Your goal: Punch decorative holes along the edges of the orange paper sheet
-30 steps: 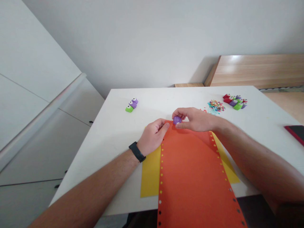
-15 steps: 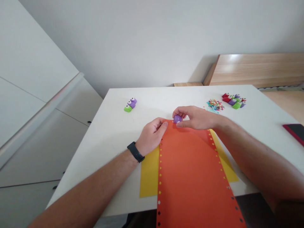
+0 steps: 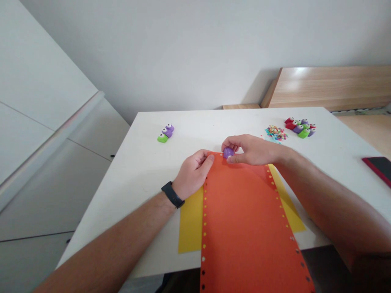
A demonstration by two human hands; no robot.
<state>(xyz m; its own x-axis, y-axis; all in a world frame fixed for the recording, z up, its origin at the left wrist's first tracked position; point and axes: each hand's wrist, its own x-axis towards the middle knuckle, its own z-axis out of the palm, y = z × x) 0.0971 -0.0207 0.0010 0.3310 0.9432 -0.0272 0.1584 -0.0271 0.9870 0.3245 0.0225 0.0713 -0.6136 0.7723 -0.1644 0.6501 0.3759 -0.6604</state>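
Observation:
An orange sheet [image 3: 241, 215] with star-shaped holes along its sides lies over a yellow sheet [image 3: 191, 224] and hangs past the table's front edge. My left hand [image 3: 195, 171] pinches the orange sheet's far left corner, thumb on top. At the far edge of the same sheet, my right hand [image 3: 244, 150] holds a purple punch [image 3: 228, 153] between thumb and fingers. A star hole shows in the strip between the two hands.
Three eyed punches [image 3: 166, 132], purple and green, stand at the back left of the white table [image 3: 137, 150]. Back right are colourful paper bits [image 3: 275, 133] and several more punches [image 3: 302, 127]. A dark red-edged object [image 3: 378, 169] lies at the right edge.
The whole view has shifted slightly. Both hands keep their holds on the orange sheet and the purple punch, with no clear movement between them.

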